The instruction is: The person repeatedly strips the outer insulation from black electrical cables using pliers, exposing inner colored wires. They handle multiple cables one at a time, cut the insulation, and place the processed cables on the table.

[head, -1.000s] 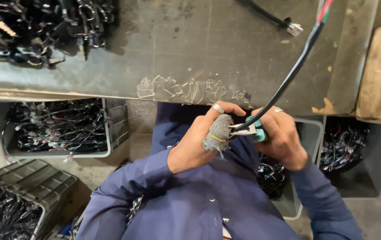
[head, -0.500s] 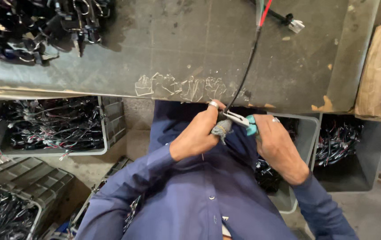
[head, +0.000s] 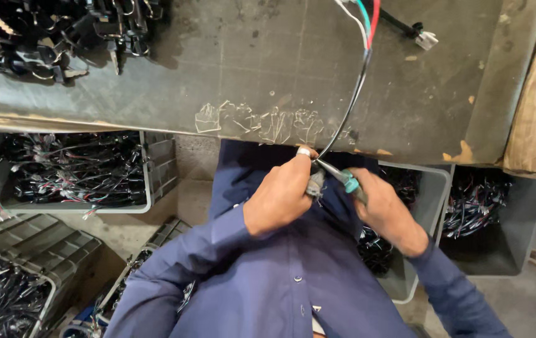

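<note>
Close below the near edge of the counter (head: pixel 155 75), the left hand (head: pixel 280 200) is curled tight around the lower end of a thin black cable (head: pixel 350 103), with a small grey fitting (head: pixel 315 183) showing at the fingertips. The right hand (head: pixel 384 209) is wrapped around a small teal-handled tool (head: pixel 345 179) whose metal tip meets the cable end right by the left hand's fingers. From there the cable rises over the counter's near edge and runs toward its far edge, where it splits into white, green and red wires (head: pixel 365 15).

Judging by its slack curve, the cable is light and limp, so it should be pinched close to the end being worked; the thin wires look easy to nick. The tool is stiff and best held by its handle.

Grey bins of dark wiring (head: pixel 74 169) sit under the counter, and a heap of black parts (head: pixel 49 31) lies at its far left corner.
</note>
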